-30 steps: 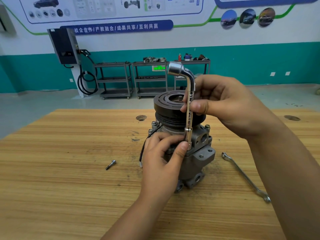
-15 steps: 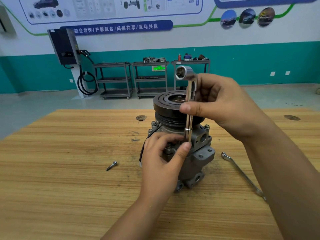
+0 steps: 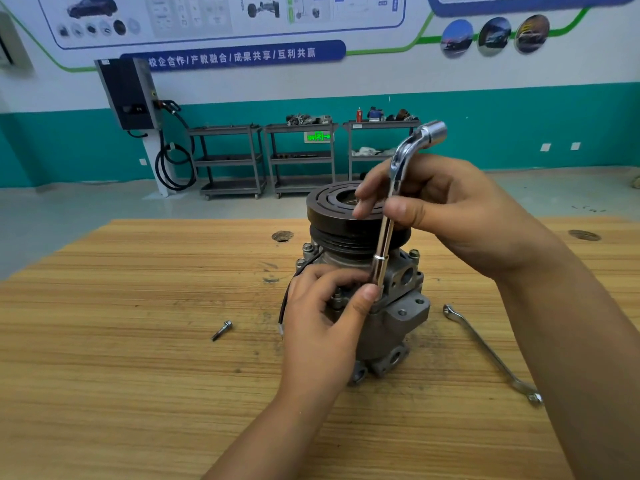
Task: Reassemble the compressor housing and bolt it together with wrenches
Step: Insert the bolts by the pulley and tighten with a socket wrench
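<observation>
The grey compressor housing (image 3: pixel 398 327) stands upright on the wooden table (image 3: pixel 121 375), with its black pulley (image 3: pixel 332 209) on top. A chrome L-shaped socket wrench (image 3: pixel 386 237) stands nearly vertical against the housing's front, its bent head pointing up and to the right. My right hand (image 3: pixel 460 213) pinches the wrench's shaft near the pulley. My left hand (image 3: pixel 322 323) wraps the housing's left side, thumb and fingers steadying the wrench's lower socket. The bolt under that socket is hidden. Bolt heads (image 3: pixel 414 253) show around the housing's flange.
A loose bolt (image 3: pixel 221 330) lies on the table left of the housing. A flat combination wrench (image 3: pixel 491 351) lies to the right, under my right forearm. Beyond the far table edge are the floor, metal carts (image 3: pixel 301 157) and a wall charger (image 3: pixel 128 95).
The wrench's bent head has swung round from pointing left to pointing right, as my right hand turns the shaft. My left hand stays at the lower socket.
</observation>
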A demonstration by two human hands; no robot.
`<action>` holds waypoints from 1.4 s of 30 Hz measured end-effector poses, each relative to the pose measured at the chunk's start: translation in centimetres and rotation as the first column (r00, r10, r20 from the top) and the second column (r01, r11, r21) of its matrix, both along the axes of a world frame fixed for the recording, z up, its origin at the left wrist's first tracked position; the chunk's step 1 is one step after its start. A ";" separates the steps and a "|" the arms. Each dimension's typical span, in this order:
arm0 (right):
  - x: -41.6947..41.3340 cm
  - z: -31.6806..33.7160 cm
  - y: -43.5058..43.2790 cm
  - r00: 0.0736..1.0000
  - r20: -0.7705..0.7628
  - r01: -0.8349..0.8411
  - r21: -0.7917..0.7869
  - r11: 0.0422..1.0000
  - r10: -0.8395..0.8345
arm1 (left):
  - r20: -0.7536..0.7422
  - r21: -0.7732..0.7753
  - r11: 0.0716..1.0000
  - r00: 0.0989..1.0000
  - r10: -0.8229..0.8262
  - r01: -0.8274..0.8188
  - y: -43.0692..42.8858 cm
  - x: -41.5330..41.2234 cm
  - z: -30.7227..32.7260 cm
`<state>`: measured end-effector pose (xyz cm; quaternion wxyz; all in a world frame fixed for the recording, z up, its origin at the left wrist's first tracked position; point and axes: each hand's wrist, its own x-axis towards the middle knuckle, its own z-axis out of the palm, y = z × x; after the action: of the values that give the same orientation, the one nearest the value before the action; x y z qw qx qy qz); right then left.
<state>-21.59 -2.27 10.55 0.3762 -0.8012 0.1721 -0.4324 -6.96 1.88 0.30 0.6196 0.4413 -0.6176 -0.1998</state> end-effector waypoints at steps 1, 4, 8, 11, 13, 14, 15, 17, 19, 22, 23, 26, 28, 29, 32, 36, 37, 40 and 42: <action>-0.2 0.1 0.1 1.000 -0.005 -0.023 0.011 1.000 0.023 | 0.002 0.002 1.000 1.000 0.001 -0.001 0.0 0.0 0.0; 0.0 0.1 0.1 0.999 0.038 0.020 0.017 1.000 -0.021 | 0.001 0.006 1.000 1.000 -0.001 0.001 0.0 0.0 -0.1; 1.0 -0.3 0.1 0.969 0.080 0.240 -0.070 0.968 -0.235 | 0.011 0.011 1.000 1.000 0.011 -0.011 0.0 -0.1 -0.1; 0.6 -0.1 0.1 0.993 0.032 0.111 -0.035 0.993 -0.110 | 0.014 0.005 1.000 1.000 0.021 -0.021 0.0 -0.1 -0.1; 0.2 0.0 0.0 0.998 0.040 0.042 -0.005 0.999 -0.042 | 0.016 -0.002 1.000 1.000 0.020 -0.020 -0.1 0.0 -0.1; 0.1 0.0 0.0 0.998 0.050 0.041 0.002 0.999 -0.041 | 0.018 -0.004 1.000 1.000 0.019 -0.019 0.0 0.0 -0.1; 0.2 0.0 -0.1 0.997 0.059 0.052 0.005 0.999 -0.052 | 0.018 -0.009 1.000 1.000 0.019 -0.019 0.0 0.0 -0.1; 0.4 -0.1 -0.1 0.996 0.047 0.074 -0.006 0.997 -0.074 | 0.017 -0.019 1.000 1.000 0.020 -0.020 0.0 0.0 -0.1; 0.4 -0.1 0.0 0.998 -0.018 0.062 -0.029 0.998 -0.063 | 0.018 -0.020 1.000 1.000 0.020 -0.019 -0.1 0.0 -0.2; 0.2 0.2 0.2 0.999 -0.039 0.034 -0.006 0.999 -0.034 | 0.015 -0.015 1.000 1.000 0.015 -0.014 -0.1 0.0 -0.2; 0.2 0.2 0.2 0.999 -0.023 0.037 0.008 0.999 -0.037 | 0.018 -0.016 1.000 1.000 0.014 -0.013 -0.1 0.0 -0.2; 0.4 0.1 0.2 0.999 0.027 0.031 0.031 0.999 -0.032 | 0.022 -0.026 1.000 1.000 0.010 -0.009 -0.1 0.0 -0.2; 0.4 -0.1 0.1 0.995 0.074 0.067 0.026 0.997 -0.069 | 0.024 -0.031 0.999 1.000 0.010 -0.009 0.0 0.0 -0.2; 0.4 -0.1 0.1 0.992 0.084 0.096 0.017 0.995 -0.097 | 0.028 -0.033 0.999 1.000 0.013 -0.012 0.0 0.1 -0.2; 0.3 0.1 0.2 0.998 0.022 0.055 0.006 0.998 -0.055 | 0.038 -0.027 0.999 0.999 0.018 -0.017 -0.1 0.0 -0.2; 0.2 0.3 0.6 0.998 -0.051 -0.024 0.017 1.000 0.025 | 0.038 -0.027 0.999 0.999 0.020 -0.019 -0.3 0.0 -0.4; 0.3 0.4 0.7 0.999 -0.036 -0.010 0.023 1.000 0.011 | 0.033 -0.026 1.000 0.999 0.016 -0.015 -0.3 0.0 -0.4; 0.7 0.2 0.5 0.997 0.040 0.059 0.012 0.998 -0.059 | 0.034 -0.023 1.000 0.999 0.009 -0.008 -0.1 0.0 -0.3; 0.8 0.1 0.5 0.992 0.050 0.120 -0.019 0.993 -0.119 | 0.045 -0.022 1.000 0.999 0.012 -0.011 -0.1 0.1 -0.3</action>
<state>-20.74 -1.81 10.60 0.3448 -0.7829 0.2057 -0.4753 -6.90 1.74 0.00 0.6115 0.4427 -0.6307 -0.1796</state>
